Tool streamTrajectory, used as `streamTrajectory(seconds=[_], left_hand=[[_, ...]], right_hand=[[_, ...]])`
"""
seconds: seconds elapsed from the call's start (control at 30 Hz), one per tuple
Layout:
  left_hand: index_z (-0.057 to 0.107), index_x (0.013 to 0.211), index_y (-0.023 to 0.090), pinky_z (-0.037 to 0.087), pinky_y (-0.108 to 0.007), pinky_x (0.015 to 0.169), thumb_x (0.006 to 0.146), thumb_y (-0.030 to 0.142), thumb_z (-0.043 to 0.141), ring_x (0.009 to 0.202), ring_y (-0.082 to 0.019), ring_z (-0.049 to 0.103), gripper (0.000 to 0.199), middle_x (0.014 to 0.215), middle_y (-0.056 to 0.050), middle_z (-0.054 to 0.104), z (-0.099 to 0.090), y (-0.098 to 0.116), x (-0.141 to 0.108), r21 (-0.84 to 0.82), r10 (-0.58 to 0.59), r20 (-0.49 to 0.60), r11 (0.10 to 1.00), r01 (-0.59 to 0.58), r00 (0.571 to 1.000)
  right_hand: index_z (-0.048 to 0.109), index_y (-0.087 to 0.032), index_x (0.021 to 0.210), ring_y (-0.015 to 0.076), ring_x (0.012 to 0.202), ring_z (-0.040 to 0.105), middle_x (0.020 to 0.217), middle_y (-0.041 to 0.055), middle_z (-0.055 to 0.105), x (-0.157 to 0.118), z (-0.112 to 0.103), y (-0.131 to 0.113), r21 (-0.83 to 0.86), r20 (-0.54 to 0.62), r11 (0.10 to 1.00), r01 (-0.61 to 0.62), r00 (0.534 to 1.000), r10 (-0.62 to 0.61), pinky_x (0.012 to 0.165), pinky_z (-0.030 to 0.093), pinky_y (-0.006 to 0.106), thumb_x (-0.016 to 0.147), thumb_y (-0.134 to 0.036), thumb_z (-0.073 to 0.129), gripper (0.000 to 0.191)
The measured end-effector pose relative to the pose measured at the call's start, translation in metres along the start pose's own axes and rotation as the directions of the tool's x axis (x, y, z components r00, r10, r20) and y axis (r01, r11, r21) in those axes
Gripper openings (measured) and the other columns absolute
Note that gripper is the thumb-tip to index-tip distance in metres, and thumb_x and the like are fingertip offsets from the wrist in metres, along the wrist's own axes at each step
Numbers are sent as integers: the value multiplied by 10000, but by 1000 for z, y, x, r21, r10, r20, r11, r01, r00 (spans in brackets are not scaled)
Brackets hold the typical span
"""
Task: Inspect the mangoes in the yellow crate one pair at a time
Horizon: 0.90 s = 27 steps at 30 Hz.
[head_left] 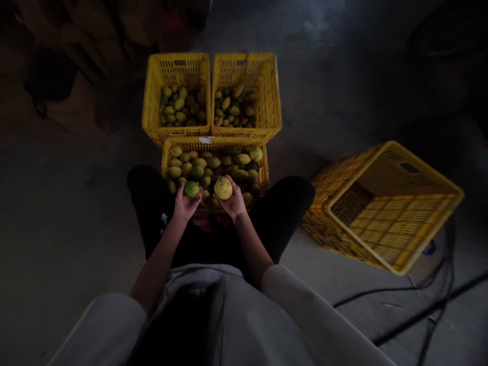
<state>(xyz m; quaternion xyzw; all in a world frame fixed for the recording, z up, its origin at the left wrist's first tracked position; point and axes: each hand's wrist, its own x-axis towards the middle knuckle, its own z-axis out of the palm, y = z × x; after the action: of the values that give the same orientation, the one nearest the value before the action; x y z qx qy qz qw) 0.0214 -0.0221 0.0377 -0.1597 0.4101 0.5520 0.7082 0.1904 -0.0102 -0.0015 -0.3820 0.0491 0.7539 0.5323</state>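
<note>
In the head view, my left hand (185, 203) is closed around a green lemon (191, 189). Beside it, my right hand (235, 202) grips a yellow lemon (223, 188), larger and paler than the green one. Both fruits are held a little apart over the near yellow crate (166, 158), between my knees. Many yellow-green lemons (213, 162) fill that crate; my hands and the held fruits cover part of them.
Behind the near crate stand a left yellow crate (149, 96) and a right yellow crate (272, 96), each partly filled with lemons. An unfilled crate (396, 213) is at the right. Black cables (430, 305) run along the floor below it.
</note>
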Motion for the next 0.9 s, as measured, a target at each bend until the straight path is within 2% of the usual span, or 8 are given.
streamTrajectory(seconds=[0.17,0.27,0.37,0.57,0.67,0.77,0.83,0.9], left_hand=[[683,976,207,563,-199,634,1029,352,535,917,-186,723,214,930,-73,712,1,0,0,-34,34,-21,999,-35,999],[686,1018,209,622,-272,808,964,222,546,924,-178,724,151,911,-47,724,0,-2,3,-41,93,-57,995,-95,994],[682,1071,203,628,-356,933,892,120,519,893,-170,726,256,861,-25,724,-2,-4,5,-43,130,-95,990,-134,987],[670,1021,158,611,-257,710,925,186,615,885,-208,744,114,912,-80,736,-4,-5,8,85,49,-104,996,-40,993],[664,986,163,620,-260,778,915,131,636,886,-181,739,82,915,-58,729,-4,-8,12,86,93,-135,993,-81,986],[656,964,182,637,-308,892,936,108,608,872,-143,722,92,900,-22,723,-4,-9,16,50,154,-185,988,-148,971],[659,990,196,642,-321,909,977,152,588,867,-135,717,84,898,-15,727,-4,-9,16,28,153,-193,988,-150,969],[667,1038,200,649,-329,887,1028,232,544,875,-154,723,127,919,-35,739,-4,-9,16,22,117,-166,993,-115,979]], right_hand=[[679,-257,945,199,992,740,997,24,767,-1,-2,-5,115,78,991,63,994,-72,630,580,239,933,-488,601,245],[701,-258,952,178,926,734,931,10,761,-1,-3,-7,115,-2,986,121,993,-122,671,593,248,949,-397,560,198],[701,-245,923,162,846,733,852,-4,752,2,-3,-6,109,-77,989,102,993,-94,744,621,270,932,-346,570,165],[663,-254,893,142,927,763,882,-34,771,8,-7,-2,98,-51,983,153,988,-148,935,641,288,877,-311,653,60],[663,-267,936,144,895,764,891,-38,775,6,-7,-1,80,-78,983,165,984,-159,958,647,315,832,-249,665,105],[684,-267,1046,205,1055,761,986,3,792,1,-5,-3,164,25,977,140,989,-146,1007,638,419,829,-300,661,221],[690,-261,1080,226,1084,757,1027,24,797,2,-7,-5,171,62,980,105,991,-117,938,659,420,861,-372,638,252],[694,-253,1022,211,952,772,959,21,800,8,-13,-4,109,-22,993,53,998,-51,755,672,343,886,-403,603,222]])
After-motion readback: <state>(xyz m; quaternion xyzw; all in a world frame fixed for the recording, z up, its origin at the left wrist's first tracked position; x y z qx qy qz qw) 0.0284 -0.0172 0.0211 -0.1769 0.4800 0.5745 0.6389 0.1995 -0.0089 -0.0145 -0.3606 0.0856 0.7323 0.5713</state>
